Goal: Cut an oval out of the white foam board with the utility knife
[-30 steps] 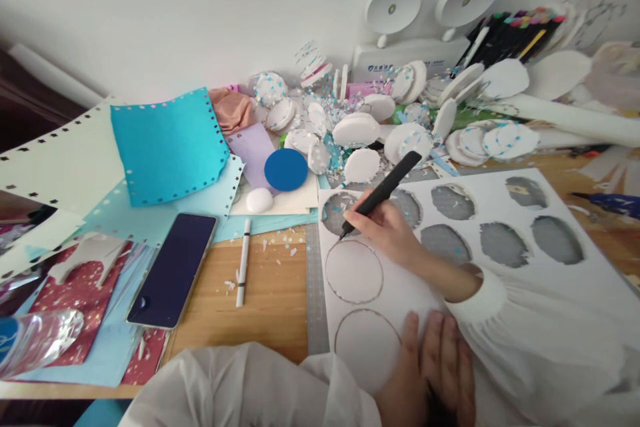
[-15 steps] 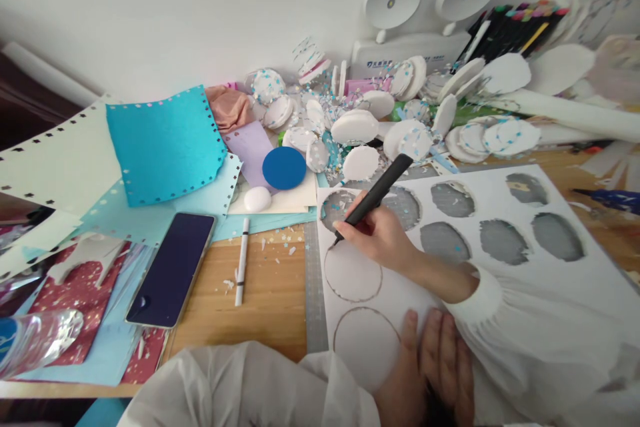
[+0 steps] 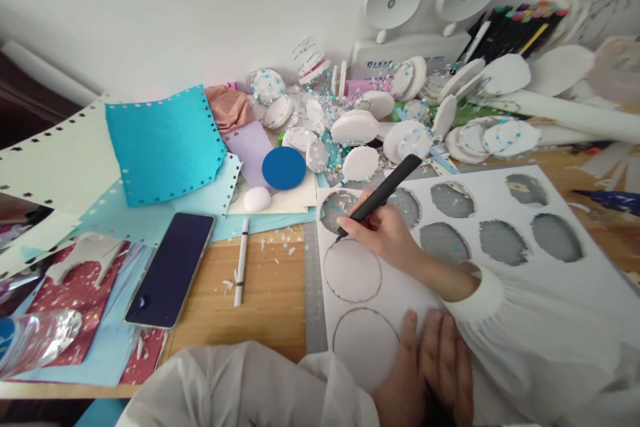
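Observation:
In my right hand [image 3: 383, 227] a slim black pen-shaped tool [image 3: 383, 190] is pinched, its handle slanting up to the right. Its thin dark tip touches the white sheet [image 3: 505, 293] at the upper left of an outlined circle [image 3: 353, 270]. Whether the tip is a blade or a nib I cannot tell. My left hand [image 3: 435, 363] lies flat on the sheet below, fingers stretched out, beside a second outlined circle [image 3: 365, 347]. Several rough-edged round holes in the sheet show the grey cutting mat [image 3: 315, 280] beneath.
A phone [image 3: 173, 270] and a white marker [image 3: 242, 263] lie left, near a plastic bottle [image 3: 40, 340] and coloured paper [image 3: 167, 147]. White discs [image 3: 355, 127] with star strings and a blue disc [image 3: 284, 168] crowd the back. Behind stands a twin-headed lamp [image 3: 410, 53].
My right hand and the tool have shifted slightly right, the tip moving a little along the upper left of the circle. My left hand stays in place.

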`<action>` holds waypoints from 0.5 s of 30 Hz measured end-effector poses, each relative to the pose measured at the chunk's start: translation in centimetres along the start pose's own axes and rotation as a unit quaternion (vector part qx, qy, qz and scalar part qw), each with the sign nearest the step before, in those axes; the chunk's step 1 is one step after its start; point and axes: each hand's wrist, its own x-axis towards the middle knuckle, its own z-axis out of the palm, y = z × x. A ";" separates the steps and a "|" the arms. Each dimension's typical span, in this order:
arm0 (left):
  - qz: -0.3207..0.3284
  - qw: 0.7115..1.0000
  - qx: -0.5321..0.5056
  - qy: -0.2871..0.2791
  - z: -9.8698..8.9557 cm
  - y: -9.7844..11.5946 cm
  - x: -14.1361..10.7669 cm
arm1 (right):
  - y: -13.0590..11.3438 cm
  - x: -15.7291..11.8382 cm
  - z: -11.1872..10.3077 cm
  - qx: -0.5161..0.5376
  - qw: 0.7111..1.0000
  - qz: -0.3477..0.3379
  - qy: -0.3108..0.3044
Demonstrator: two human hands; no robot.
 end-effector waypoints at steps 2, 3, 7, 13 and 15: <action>-0.005 0.992 -0.118 0.047 0.1 0.1 0.0 | 0.0 0.0 0.0 0.003 1.000 -0.002 0.008; 0.000 0.984 -0.166 0.068 0.1 0.1 0.0 | 0.0 -0.1 0.0 0.003 1.000 -0.001 0.014; 0.005 0.979 -0.192 0.069 0.0 -0.3 0.0 | 0.3 -0.1 0.0 -0.021 0.999 -0.001 0.024; 0.049 0.981 -0.185 0.034 -0.2 -0.5 0.0 | 0.8 -0.3 0.2 -0.070 0.996 -0.048 0.023; 0.036 0.979 -0.194 0.045 -0.2 -0.4 0.0 | 0.8 -0.4 0.2 -0.097 0.993 -0.056 0.038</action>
